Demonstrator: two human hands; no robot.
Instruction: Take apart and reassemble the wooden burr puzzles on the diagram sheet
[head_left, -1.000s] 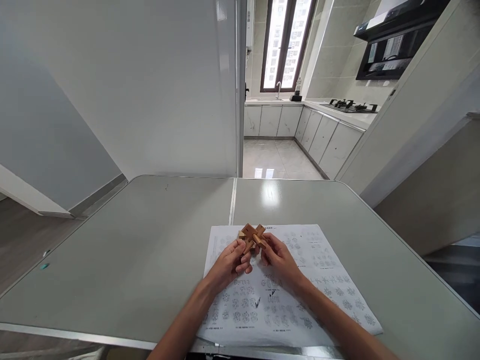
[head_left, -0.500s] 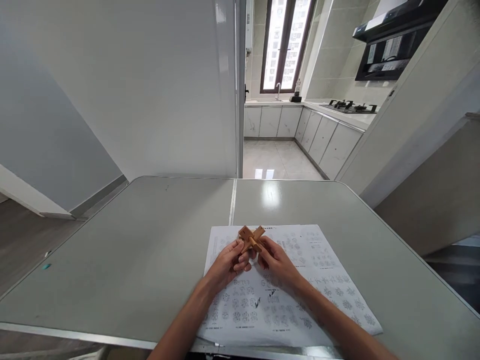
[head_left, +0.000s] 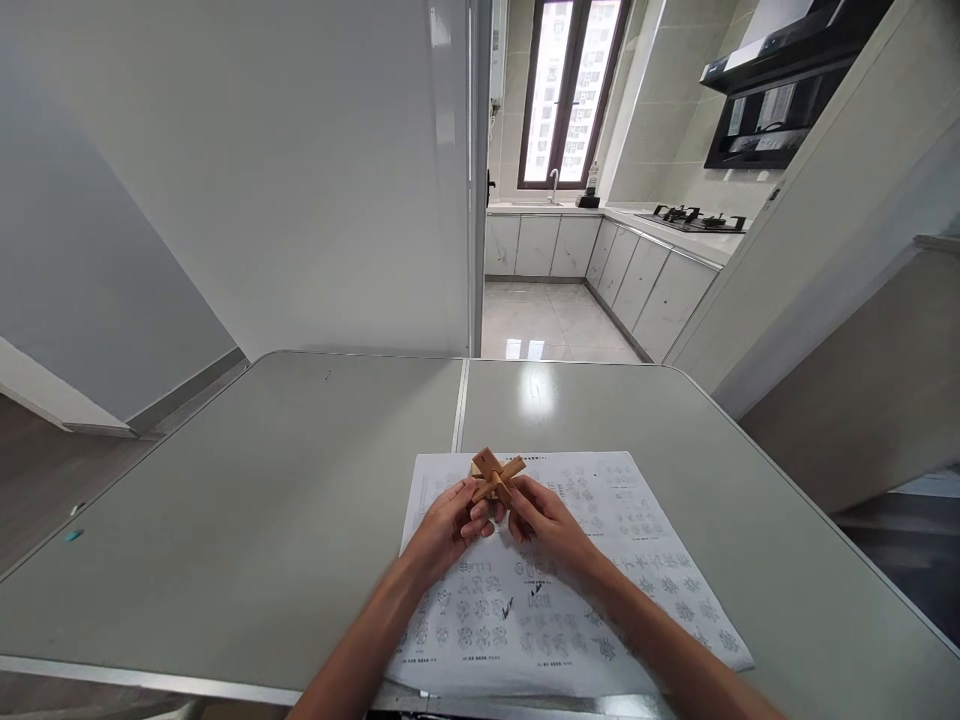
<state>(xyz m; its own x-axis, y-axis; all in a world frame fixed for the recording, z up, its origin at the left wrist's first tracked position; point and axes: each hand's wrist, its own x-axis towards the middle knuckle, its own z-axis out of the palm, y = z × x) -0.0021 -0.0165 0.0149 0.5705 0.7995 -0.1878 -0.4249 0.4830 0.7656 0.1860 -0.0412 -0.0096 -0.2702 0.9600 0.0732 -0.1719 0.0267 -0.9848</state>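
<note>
Between my two hands is a brown wooden burr puzzle, its crossed bars pointing several ways. My left hand grips it from the left, thumb on top and fingers curled below. On the other side my right hand pinches the near right part of it. The fingers cover the puzzle's lower portion. Beneath the hands lies a large white sheet printed with rows of small puzzle diagrams and bearing a few dark pen marks.
The sheet rests on a grey-green table with a metal edge and a centre seam. A small teal piece lies near the table's left edge. Beyond the table, a doorway opens on a kitchen with a stove.
The wooden puzzle has turned slightly in my hands, its bars now at a different angle. Both hands keep their hold. The whole view has shifted a little.
</note>
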